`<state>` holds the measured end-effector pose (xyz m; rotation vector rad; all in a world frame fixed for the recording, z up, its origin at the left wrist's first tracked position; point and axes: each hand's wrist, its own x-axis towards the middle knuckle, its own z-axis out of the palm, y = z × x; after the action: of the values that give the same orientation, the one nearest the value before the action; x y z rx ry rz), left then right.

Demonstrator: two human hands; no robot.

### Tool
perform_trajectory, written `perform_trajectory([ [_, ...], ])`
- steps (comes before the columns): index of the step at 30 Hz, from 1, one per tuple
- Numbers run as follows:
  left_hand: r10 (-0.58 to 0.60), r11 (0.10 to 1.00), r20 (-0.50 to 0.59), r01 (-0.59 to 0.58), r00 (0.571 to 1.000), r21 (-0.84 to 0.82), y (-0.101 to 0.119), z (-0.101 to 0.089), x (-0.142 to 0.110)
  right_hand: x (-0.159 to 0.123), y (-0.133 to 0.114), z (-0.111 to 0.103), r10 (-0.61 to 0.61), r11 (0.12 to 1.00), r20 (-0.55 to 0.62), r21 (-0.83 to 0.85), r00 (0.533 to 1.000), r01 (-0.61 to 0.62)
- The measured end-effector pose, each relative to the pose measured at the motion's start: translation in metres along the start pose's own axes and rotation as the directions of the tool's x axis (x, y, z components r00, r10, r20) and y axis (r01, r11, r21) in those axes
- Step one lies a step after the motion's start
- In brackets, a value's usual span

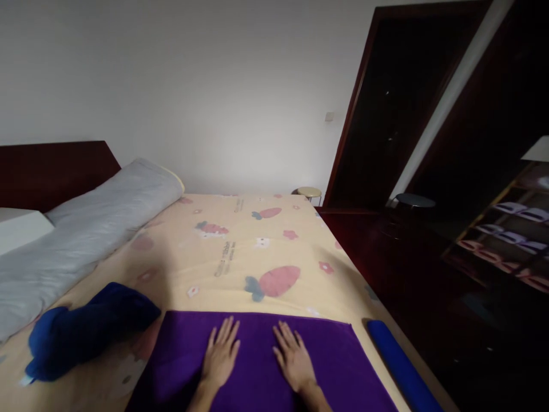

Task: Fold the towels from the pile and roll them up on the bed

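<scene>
A purple cloth lies spread on the bed, its far edge nearly straight and its near part running out of the picture. My left hand rests flat on the cloth, left of its middle, fingers apart and pointing away from me. Palm down on the same cloth, my right hand is further right with its fingers stretched out. Neither hand holds anything. Under the cloth is a yellow bed sheet printed with carrots, flowers and rabbits.
Left of the cloth lies a dark blue plush-looking item; on its right, a long blue object near the bed's edge. A grey rolled bedding piece lies by the headboard. Stools and a shoe rack stand beyond.
</scene>
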<state>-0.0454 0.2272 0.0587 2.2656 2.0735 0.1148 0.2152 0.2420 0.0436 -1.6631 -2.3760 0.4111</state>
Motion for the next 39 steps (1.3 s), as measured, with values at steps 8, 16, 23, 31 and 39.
perform_trajectory([
  [8, -0.404, 0.905, -0.209, 0.423, 0.890, 0.051, -0.179, 0.009, -0.021, -0.035, 0.177, -0.034, 0.223, 0.929, -0.264, -0.234, 0.939, -0.286],
  [16, -0.017, 1.000, -0.089, 0.016, 0.996, -0.009, -0.001, 0.008, 0.010, -0.002, 0.003, 0.017, 0.027, 0.995, -0.236, -0.086, 0.971, -0.049],
  [23, -0.306, 0.945, -0.165, 0.321, 0.938, 0.069, -0.099, 0.014, -0.022, -0.044, 0.085, 0.001, 0.292, 0.939, -0.264, -0.105, 0.919, -0.329],
  [31, -0.130, 0.983, -0.416, 0.172, 0.900, 0.065, -0.177, 0.002, -0.044, -0.107, 0.142, -0.004, 0.245, 0.922, -0.565, -0.116, 0.788, -0.370],
  [39, 0.301, 0.949, -0.121, -0.309, 0.946, -0.057, 0.083, 0.018, 0.018, -0.103, -0.082, 0.070, -0.127, 0.992, -0.449, -0.057, 0.884, 0.114],
])
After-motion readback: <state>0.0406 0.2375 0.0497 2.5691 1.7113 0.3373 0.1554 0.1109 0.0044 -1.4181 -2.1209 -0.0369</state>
